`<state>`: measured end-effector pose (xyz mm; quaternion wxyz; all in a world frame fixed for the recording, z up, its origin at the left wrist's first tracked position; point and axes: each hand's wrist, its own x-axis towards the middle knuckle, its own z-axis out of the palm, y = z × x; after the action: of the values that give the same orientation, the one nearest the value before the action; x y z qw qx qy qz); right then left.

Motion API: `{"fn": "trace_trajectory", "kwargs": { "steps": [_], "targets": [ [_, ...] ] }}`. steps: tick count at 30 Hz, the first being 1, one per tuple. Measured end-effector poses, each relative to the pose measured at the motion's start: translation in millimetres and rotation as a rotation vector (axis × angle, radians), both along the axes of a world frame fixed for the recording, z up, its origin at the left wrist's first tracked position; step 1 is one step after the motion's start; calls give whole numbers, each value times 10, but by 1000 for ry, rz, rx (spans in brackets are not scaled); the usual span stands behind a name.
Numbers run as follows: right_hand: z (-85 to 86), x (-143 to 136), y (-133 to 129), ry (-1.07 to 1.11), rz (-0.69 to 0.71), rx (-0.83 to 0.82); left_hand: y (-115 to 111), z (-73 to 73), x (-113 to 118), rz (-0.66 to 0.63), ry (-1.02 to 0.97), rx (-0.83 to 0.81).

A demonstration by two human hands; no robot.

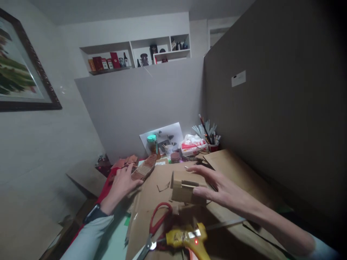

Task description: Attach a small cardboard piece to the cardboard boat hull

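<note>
My left hand (125,183) is at the near end of a small brown model boat (146,167) with a ribbed top, thumb on one side and fingers on the other. Over a folded cardboard piece (180,195) with a narrow slot, my right hand (217,182) has its fingers stretched apart; its thumb overlaps the piece's right side. The piece rests on a large cardboard sheet (148,202). Closer to me lie red-handled scissors (161,218) and a yellow glue gun (187,236) with a lit red light.
At the back stand a printed picture sheet (176,131), a bottle with a turquoise cap (152,139), a small jar (175,157), a tissue pack (193,145) and a cup of pens and strips (213,147). Grey partitions (151,97) rise behind and to the right.
</note>
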<state>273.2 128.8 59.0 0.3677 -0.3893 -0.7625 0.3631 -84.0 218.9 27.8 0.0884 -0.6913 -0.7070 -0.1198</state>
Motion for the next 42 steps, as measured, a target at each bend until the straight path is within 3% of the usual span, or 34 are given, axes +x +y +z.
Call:
{"fn": "trace_trajectory", "kwargs": {
  "steps": [3, 9, 18, 22, 27, 31, 35, 42],
  "targets": [
    [-80, 123, -8, 26, -45, -50, 159, -81, 10, 0, 100, -72],
    [-237, 209, 41, 41, -92, -104, 275, -98, 86, 0, 187, -141],
    [-313, 263, 85, 31, -116, -117, 372, -114, -36, -65, 79, -128],
    [-270, 303, 103, 58, -126, -105, 224, 2, -89, -202, 4, -102],
    [-155, 283, 70, 71, -137, -45, -187, 137, -10, -475, -86, -140],
    [-16, 131, 90, -92, -103, 116, -371, 148, 110, -616, -106, -199],
    [83, -115, 258, -251, 54, 317, -361, 127, 138, -658, -112, -244],
    [82, -549, 661, -283, 276, 402, -396, 146, 142, -658, -155, -261]
  ]
}}
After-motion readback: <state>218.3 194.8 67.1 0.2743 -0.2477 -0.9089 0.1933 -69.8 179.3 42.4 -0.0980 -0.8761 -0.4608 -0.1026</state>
